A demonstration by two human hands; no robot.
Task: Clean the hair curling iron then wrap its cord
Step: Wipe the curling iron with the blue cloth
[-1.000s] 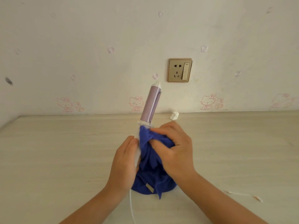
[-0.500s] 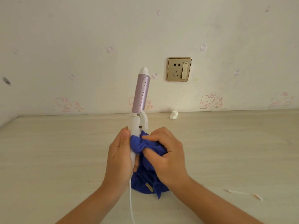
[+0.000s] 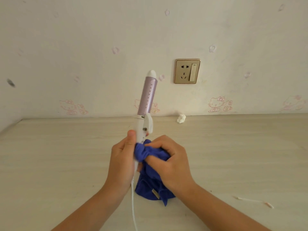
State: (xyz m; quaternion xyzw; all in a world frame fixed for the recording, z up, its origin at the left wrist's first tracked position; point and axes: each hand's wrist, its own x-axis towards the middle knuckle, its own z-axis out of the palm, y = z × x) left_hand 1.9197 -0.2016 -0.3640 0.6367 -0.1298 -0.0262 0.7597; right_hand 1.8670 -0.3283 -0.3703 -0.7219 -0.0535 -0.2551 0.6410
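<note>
The curling iron stands nearly upright over the table, with a lilac barrel, a white tip and a white handle. My left hand grips the lower handle from the left, thumb up along it. My right hand clutches a bunched blue cloth and presses it against the handle's right side. The cloth's lower folds hang down onto the table. The white cord drops from under my left hand toward the bottom edge of the view.
The pale wooden table meets a wall with a gold socket and switch plate. A crumpled white tissue lies by the wall. Cotton swabs lie on the table at the lower right.
The iron has come up out of the cloth and turned, so the white handle shows. The cloth has slid from the barrel's base down to the lower handle. My left hand moved higher.
</note>
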